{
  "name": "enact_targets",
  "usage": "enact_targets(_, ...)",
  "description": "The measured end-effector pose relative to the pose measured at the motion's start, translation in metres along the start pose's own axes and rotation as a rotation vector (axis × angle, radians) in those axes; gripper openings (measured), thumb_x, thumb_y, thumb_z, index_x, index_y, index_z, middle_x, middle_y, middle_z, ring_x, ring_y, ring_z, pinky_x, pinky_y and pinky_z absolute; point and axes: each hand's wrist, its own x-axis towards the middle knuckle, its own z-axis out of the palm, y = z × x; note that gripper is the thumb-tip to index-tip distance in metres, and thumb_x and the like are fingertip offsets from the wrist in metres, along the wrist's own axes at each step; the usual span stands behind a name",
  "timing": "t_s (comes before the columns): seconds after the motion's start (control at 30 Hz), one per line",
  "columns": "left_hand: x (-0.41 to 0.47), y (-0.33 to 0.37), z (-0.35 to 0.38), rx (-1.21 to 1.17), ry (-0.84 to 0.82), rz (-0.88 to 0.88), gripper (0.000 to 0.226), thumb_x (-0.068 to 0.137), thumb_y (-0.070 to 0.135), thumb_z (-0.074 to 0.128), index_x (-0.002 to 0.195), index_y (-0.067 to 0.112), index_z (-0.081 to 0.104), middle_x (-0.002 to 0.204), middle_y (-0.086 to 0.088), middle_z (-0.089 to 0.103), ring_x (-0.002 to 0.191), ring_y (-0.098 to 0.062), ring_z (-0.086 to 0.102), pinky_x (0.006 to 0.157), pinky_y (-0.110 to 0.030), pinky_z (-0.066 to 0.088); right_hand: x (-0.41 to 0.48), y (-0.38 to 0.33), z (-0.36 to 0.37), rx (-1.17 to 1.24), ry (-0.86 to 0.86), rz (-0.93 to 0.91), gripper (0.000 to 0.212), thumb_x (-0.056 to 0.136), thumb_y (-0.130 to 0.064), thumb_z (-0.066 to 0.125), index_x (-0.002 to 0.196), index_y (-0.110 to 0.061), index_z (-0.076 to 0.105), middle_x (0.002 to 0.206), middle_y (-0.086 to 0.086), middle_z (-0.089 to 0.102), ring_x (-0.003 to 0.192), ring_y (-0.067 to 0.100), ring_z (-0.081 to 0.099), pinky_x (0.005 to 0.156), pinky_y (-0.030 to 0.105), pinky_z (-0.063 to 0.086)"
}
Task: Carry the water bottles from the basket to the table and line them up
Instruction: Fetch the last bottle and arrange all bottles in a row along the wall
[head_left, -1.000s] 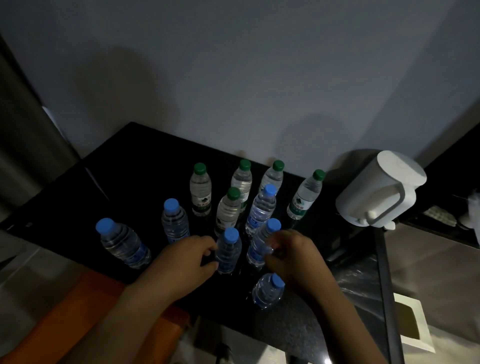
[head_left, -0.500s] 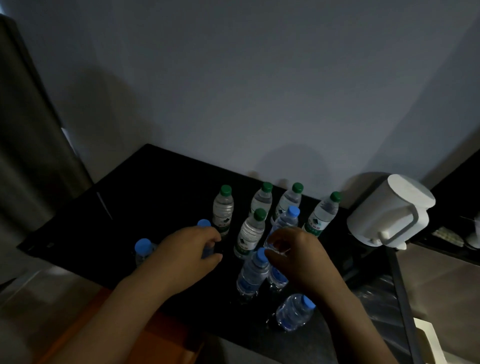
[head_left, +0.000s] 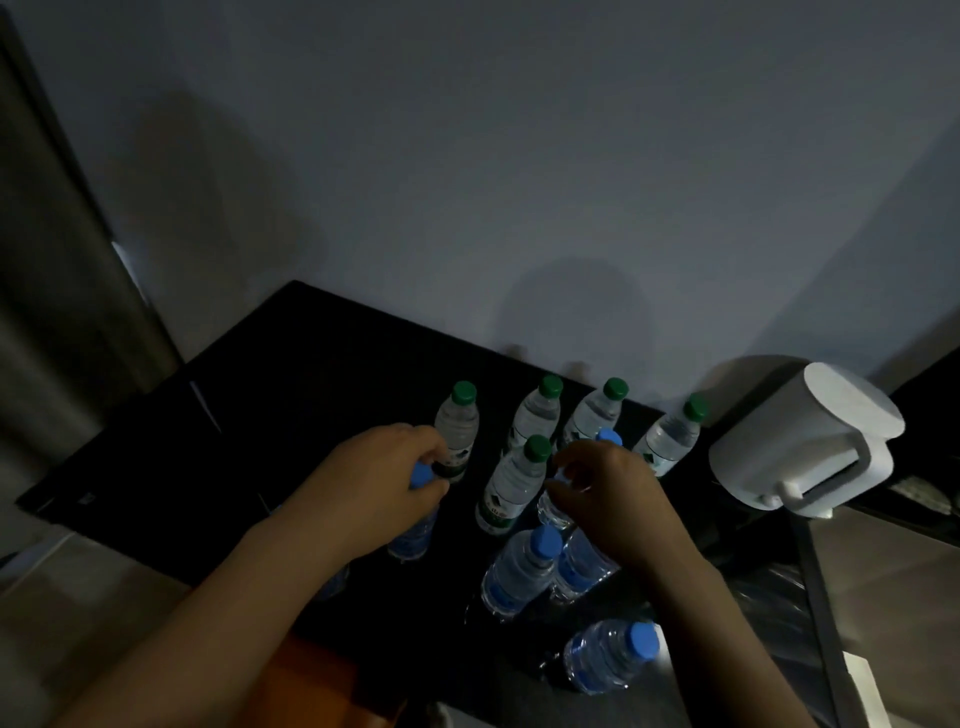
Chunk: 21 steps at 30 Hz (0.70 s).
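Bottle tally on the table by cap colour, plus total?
Green-cap bottles: 5
Blue-cap bottles: 4
Hidden-cap bottles: 2
Total: 11

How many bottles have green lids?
5. Four stand along the back: leftmost bottle, second bottle, third bottle, and rightmost bottle near the white jug. The front bottle stands just ahead of them. None seems hidden.

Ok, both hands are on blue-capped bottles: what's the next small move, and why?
Probably have the left hand slide the left bottle toward the right bottle in the right hand, starting a blue row: four green-capped bottles already line the back, other blue bottles sit scattered.
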Motion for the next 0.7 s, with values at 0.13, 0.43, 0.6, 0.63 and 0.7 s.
enact_targets(0.13, 0.026, -0.007, 0.003, 0.019, 0.000, -0.044, 0.029, 0.087, 0.030, 0.062, 0.115, 0.023, 0.058, 0.111, 0.005, 0.058, 0.099, -0.007, 0.055, 0.087, -0.024, 0.047, 0.028, 0.011, 0.011, 0.006, -0.054, 0.025, 0.027, 0.086, -0.026, 0.066, 0.109, -0.013, 0.064, 0.093, 0.000, 0.067, 0.079, 0.009, 0.063, 0.075, 0.029, 0.056)
enact_targets(0.43, 0.089, -0.016, 0.016, 0.136, -0.062, -0.121, 0.036, 0.089, 0.030, 0.059, 0.121, 0.015, 0.053, 0.119, -0.005, 0.056, 0.106, -0.018, 0.055, 0.091, -0.035, 0.048, 0.065, 0.032, 0.041, 0.017, -0.099, 0.074, 0.023, 0.084, -0.022, 0.064, 0.104, -0.013, 0.060, 0.105, 0.006, 0.055, 0.079, 0.016, 0.055, 0.069, 0.025, 0.046)
enact_targets(0.6, 0.121, -0.020, 0.029, 0.190, -0.096, -0.150, 0.042, 0.087, 0.028, 0.061, 0.123, 0.010, 0.048, 0.122, -0.010, 0.048, 0.103, -0.023, 0.054, 0.088, -0.035, 0.048, 0.076, 0.038, 0.053, 0.023, -0.144, 0.083, 0.025, 0.083, -0.025, 0.065, 0.104, -0.014, 0.056, 0.101, 0.002, 0.050, 0.079, 0.015, 0.051, 0.060, 0.019, 0.038)
enact_targets(0.63, 0.127, -0.021, 0.031, 0.196, -0.106, -0.158, 0.043, 0.087, 0.028, 0.061, 0.123, 0.010, 0.047, 0.121, -0.010, 0.048, 0.102, -0.023, 0.054, 0.087, -0.036, 0.049, 0.077, 0.040, 0.056, 0.014, -0.157, 0.077, 0.024, 0.083, -0.025, 0.065, 0.103, -0.015, 0.055, 0.099, 0.001, 0.047, 0.077, 0.013, 0.047, 0.059, 0.018, 0.033)
enact_targets(0.7, 0.138, -0.022, 0.037, 0.192, -0.120, -0.166, 0.043, 0.087, 0.028, 0.060, 0.123, 0.010, 0.046, 0.120, -0.011, 0.047, 0.100, -0.024, 0.054, 0.086, -0.037, 0.050, 0.081, 0.042, 0.060, 0.004, -0.167, 0.064, 0.022, 0.084, -0.025, 0.064, 0.100, -0.014, 0.055, 0.099, 0.002, 0.048, 0.075, 0.012, 0.042, 0.060, 0.019, 0.029)
